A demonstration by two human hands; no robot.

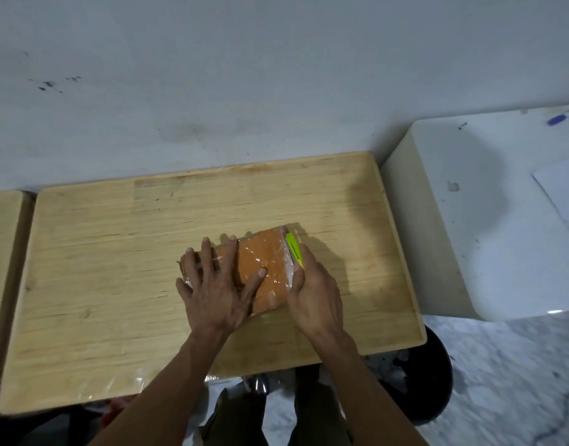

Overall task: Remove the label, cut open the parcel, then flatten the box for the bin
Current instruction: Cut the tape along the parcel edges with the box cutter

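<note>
At the bottom of the frame my two bare forearms reach up from the lower edge, over my dark trousers and a black round bin (437,381) that sits on the pale marbled floor at the lower right. A scrap of clear plastic film (141,386) lies on the near edge of the light wooden table (100,284). In the middle of the frame my left hand (217,284) lies flat with its fingers spread, pressing down on the left part of the orange-brown cardboard parcel wrapped in clear tape (267,268). The parcel lies slightly askew on the table, right of centre. My right hand (312,291) is curled round a lime-green utility knife (294,249), whose tip runs along the parcel's right edge; I cannot tell whether a blade is out. The two hands are close, with the parcel's bare top between them. To the right, a white rounded table (469,220) stands just beside the wooden one, with a white sheet (563,191) and a purple pen (563,116) on it near the upper right. Beyond both rises a scuffed white wall (244,75).
</note>
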